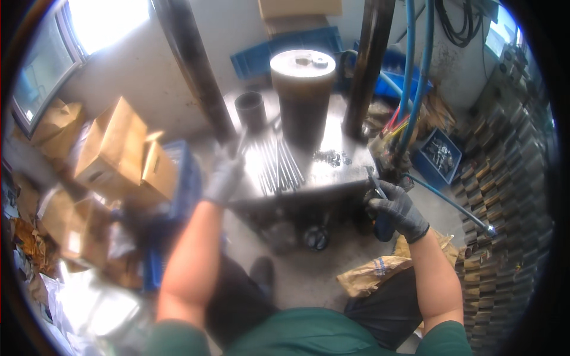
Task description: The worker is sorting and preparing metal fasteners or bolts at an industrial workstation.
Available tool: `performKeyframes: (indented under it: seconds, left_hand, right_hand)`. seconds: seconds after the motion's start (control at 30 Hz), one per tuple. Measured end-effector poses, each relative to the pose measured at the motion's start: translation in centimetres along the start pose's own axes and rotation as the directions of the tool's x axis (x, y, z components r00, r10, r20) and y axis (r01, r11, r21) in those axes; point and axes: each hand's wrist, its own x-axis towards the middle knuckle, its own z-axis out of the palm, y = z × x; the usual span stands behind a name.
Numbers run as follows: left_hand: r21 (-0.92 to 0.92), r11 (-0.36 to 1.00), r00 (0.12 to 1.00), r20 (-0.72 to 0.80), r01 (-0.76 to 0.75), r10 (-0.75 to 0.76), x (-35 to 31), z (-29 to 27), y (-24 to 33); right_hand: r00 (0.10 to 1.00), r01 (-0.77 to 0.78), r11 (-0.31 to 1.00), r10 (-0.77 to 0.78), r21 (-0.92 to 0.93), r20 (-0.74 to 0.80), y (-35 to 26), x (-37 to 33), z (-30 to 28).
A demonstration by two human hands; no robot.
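My left hand, in a grey glove, is at the left edge of a metal work table, beside a row of thin metal rods. Motion smears its fingers; a thin grey streak rises by them, and whether they hold it I cannot tell. My right hand, gloved too, is closed around a slim dark hand tool that points up and left at the table's right front corner. Small dark ring-like parts lie on the table between the hands, nearer the right one.
A thick metal cylinder stands on the table between two steel columns, beside a dark tube. Cardboard boxes are at left. Blue hoses, a blue bin of metal parts and stacked metal pieces line the right.
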Motion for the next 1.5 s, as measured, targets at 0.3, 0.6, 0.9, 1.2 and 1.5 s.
performKeyframes:
  seconds: [0.3, 0.6, 0.9, 1.2, 1.5]
  left_hand:
    - [0.889, 0.33, 0.9, 0.174, -0.318, 0.399, -1.3, 0.3, 0.6]
    - [0.903, 0.229, 0.867, 0.237, -0.362, 0.439, -1.4, 0.3, 0.5]
    - [0.91, 0.267, 0.918, 0.224, -0.318, 0.327, -1.3, 0.7, 1.0]
    - [0.824, 0.371, 0.89, 0.313, -0.428, 0.33, -4.4, 1.6, 2.8]
    - [0.878, 0.351, 0.943, 0.33, -0.325, 0.046, -4.9, 2.1, 4.2]
  right_hand:
    - [0.998, -0.064, 0.997, 0.064, -0.036, -0.009, 0.1, 0.2, -0.3]
    - [0.999, -0.048, 0.991, 0.047, -0.124, -0.014, 0.6, 0.8, -0.5]
    - [0.994, 0.088, 0.982, -0.097, -0.167, -0.046, 1.3, 2.1, -0.6]
    - [0.974, 0.1, 0.806, -0.2, -0.583, -0.11, 3.1, 4.4, -0.7]
    - [0.94, 0.167, 0.298, -0.336, -0.94, 0.06, 5.7, 7.9, -0.5]
